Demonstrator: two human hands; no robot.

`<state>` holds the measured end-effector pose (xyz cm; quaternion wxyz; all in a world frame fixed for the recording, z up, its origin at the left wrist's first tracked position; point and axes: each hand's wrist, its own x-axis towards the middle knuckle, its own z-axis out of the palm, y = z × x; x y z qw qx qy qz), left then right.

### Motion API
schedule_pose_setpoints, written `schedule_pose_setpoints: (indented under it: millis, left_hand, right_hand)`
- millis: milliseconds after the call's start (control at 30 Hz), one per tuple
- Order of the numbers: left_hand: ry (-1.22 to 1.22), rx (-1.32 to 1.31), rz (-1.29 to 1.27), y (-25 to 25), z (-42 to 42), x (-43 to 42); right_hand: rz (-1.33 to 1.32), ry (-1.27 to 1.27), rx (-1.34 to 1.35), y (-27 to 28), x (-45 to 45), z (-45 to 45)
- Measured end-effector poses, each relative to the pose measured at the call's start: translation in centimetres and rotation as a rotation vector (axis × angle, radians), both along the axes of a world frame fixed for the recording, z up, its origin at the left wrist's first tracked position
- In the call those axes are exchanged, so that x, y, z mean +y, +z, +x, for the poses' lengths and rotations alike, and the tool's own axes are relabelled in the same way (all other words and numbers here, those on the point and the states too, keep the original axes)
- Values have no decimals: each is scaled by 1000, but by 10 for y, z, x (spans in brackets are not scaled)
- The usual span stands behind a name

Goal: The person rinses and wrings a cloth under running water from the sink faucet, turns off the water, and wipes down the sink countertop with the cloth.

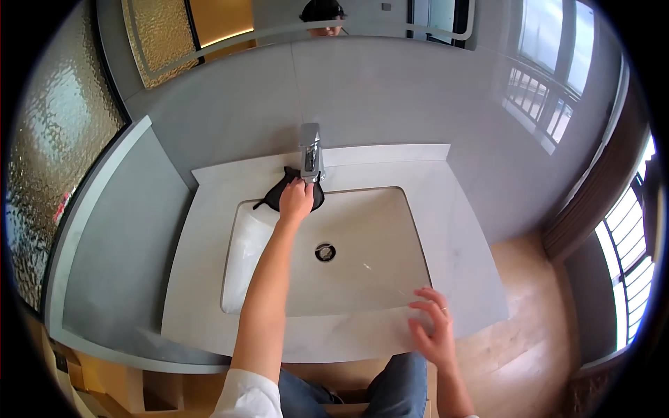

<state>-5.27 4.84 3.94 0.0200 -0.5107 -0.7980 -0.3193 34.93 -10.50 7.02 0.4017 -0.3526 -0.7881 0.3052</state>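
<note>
My left hand reaches across the sink to the back rim, its fingers closed on a black cloth. This dark, limp piece spreads to both sides of the hand, and a thin tail hangs off on the left. The chrome faucet stands just beyond, its spout right above my fingertips. Part of the cloth is hidden by the hand. At the front right corner of the white sink basin, my right hand hovers over the counter edge with fingers spread and nothing in them.
A round metal drain sits in the basin floor. White countertop surrounds the basin, with a low backsplash behind. Above hangs a mirror. A grey ledge and textured glass panel border the left side; wooden floor lies right.
</note>
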Motion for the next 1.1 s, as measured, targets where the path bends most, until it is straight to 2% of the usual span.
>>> schedule_pose_setpoints:
  millis: [67, 133, 167, 233, 333, 400, 500, 567, 600, 667, 733, 800, 867, 1000, 1100]
  left_hand:
    - [-18, 36, 55, 9, 18, -14]
    - [-72, 91, 3, 16, 27, -17]
    - [-113, 131, 90, 8, 26, -15]
    - [-153, 93, 33, 12, 35, -10]
    - [-252, -3, -30, 20, 56, 2]
    - [-249, 38, 6, 6, 59, 25]
    - [-373, 69, 16, -2, 58, 47]
    - [-384, 96, 34, -9, 52, 61]
    - [-397, 127, 44, -13, 48, 68]
    - [-399, 119, 25, -8, 51, 71]
    - [-378, 97, 34, -7, 53, 70]
    - [-294, -17, 16, -15, 54, 81]
    - [-292, -236, -68, 11, 78, 80]
    - [-505, -485, -98, 1, 128, 124]
    - [-698, -506, -39, 1, 190, 142]
  right_hand:
    - [35, -76, 13, 2, 10, 18]
    - [94, -298, -42, 3, 30, 40]
    - [102, -299, -40, 4, 35, 48]
    - [107, -419, -116, 1, 40, 64]
    - [40, -493, -113, -13, 56, 86]
    - [7, -482, -121, -12, 62, 93]
    - [108, -510, -275, -11, 70, 103]
    - [69, -561, -360, -27, 79, 109]
    - [70, -562, -362, -28, 79, 105]
    - [102, -661, -531, -27, 72, 91]
    - [127, -640, -584, -20, 71, 89]
    - [131, -631, -590, -18, 70, 87]
    - [114, -631, -595, -20, 71, 88]
    - [106, -637, -585, -20, 72, 88]
    - [96, -644, -580, -19, 74, 88]
